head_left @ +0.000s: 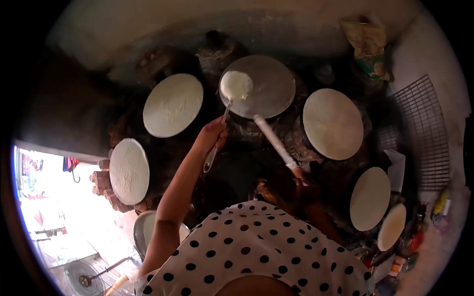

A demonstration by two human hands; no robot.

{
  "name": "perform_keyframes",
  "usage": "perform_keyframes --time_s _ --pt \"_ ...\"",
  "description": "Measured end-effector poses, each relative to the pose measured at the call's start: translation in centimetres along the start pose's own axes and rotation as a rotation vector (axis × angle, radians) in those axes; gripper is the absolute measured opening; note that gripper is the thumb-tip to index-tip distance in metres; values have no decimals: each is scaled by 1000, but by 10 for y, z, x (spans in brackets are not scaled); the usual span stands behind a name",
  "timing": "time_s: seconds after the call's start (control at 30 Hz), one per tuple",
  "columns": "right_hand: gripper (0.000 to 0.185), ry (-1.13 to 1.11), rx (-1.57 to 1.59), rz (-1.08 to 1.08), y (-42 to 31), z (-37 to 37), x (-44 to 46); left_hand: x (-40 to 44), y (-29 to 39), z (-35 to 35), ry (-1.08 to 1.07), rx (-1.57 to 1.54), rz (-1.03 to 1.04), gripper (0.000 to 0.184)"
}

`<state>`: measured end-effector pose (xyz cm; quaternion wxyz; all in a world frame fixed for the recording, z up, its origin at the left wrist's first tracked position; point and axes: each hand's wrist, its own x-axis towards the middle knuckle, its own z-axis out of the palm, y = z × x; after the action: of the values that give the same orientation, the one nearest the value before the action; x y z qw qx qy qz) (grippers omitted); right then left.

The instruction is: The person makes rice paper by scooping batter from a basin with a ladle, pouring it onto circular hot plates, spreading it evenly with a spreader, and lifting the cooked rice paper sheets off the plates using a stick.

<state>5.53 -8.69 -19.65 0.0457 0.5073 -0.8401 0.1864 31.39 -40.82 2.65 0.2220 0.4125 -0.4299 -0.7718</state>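
My left hand (215,132) is closed around the metal handle of a ladle (226,112). White batter (236,85) covers the ladle's bowl, over the left part of a round grey griddle (271,91); whether it touches the griddle I cannot tell. My right hand (303,186), dim in shadow, grips the lower end of a long stick (275,142). The stick is coated whitish along most of its length, and its far end reaches the griddle's front edge.
Round griddles with pale batter sheets stand left (174,104), far left (129,171), right (333,124) and lower right (370,199). A pale round sheet (392,227) lies beyond. By my left arm is a large basin (143,229). A wire rack (425,133) leans on the right wall.
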Motion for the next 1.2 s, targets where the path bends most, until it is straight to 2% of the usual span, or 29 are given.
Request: perform_keyframes --time_s 0.03,0.1,0.17,0.23,0.3,0.4,0.47,0.5,0.53,0.57,0.63,0.67,0.7,0.73,0.77,0.8,0.83,0.87,0.9,0.97,1.0,1.07,1.1,1.17,1.2 --pt "41 -5 -176 -106 21 -14 21 20 11 5 -43 197 27 47" --pt "35 -27 -347 -217 27 -45 71 67 22 24 -54 186 19 42" --pt "35 194 -233 -236 14 -71 147 122 30 42 -73 178 14 38" --pt "38 137 299 87 -5 -81 194 179 31 61 -84 -49 -198 20" --pt "40 74 229 79 -3 -61 232 226 16 73 -118 -20 -227 16" --pt "43 -57 99 87 5 -35 234 261 6 86 -171 16 -262 20" --pt "44 -110 28 110 3 -27 241 290 -11 80 -156 232 -171 12" --pt "44 -19 105 143 -6 -24 238 304 -21 74 -166 237 -180 12" --pt "44 78 181 176 -17 -19 237 315 -24 68 -115 464 -82 12" --pt "42 37 231 266 -28 1 239 326 -27 61 -63 687 24 14" --pt "41 -35 321 453 -52 39 243 323 -10 59 -3 799 71 17" --pt "43 -99 367 429 -70 53 251 319 -3 54 72 913 115 21" --pt "48 -16 378 418 -78 95 256 318 1 47 71 914 111 21" --pt "54 -305 274 620 -102 89 275 318 4 37 164 1064 204 26" --pt "55 -181 547 620 -97 124 288 316 8 26 259 1213 297 33" --pt "56 -98 722 639 -98 136 286 309 11 12 256 1219 287 33" --pt "58 -13 897 650 -106 136 287 297 15 -2 372 1236 396 38" --pt "59 38 974 669 -105 129 285 288 23 -14 491 1241 517 43" --pt "53 207 676 464 -111 120 270 271 34 -24 487 1111 517 44" --pt "39 290 852 704 -128 142 233 235 39 -46 435 813 538 46" --pt "37 335 562 667 -140 149 220 220 40 -52 397 754 536 46" --pt "40 304 107 264 -130 197 232 181 45 -54 270 466 279 44" --pt "35 90 434 676 -140 198 267 173 36 -64 279 459 283 44" --pt "29 -9 775 820 -187 104 310 160 18 -85 75 263 89 43" --pt "31 35 977 809 -164 131 305 146 13 -91 70 267 93 43"
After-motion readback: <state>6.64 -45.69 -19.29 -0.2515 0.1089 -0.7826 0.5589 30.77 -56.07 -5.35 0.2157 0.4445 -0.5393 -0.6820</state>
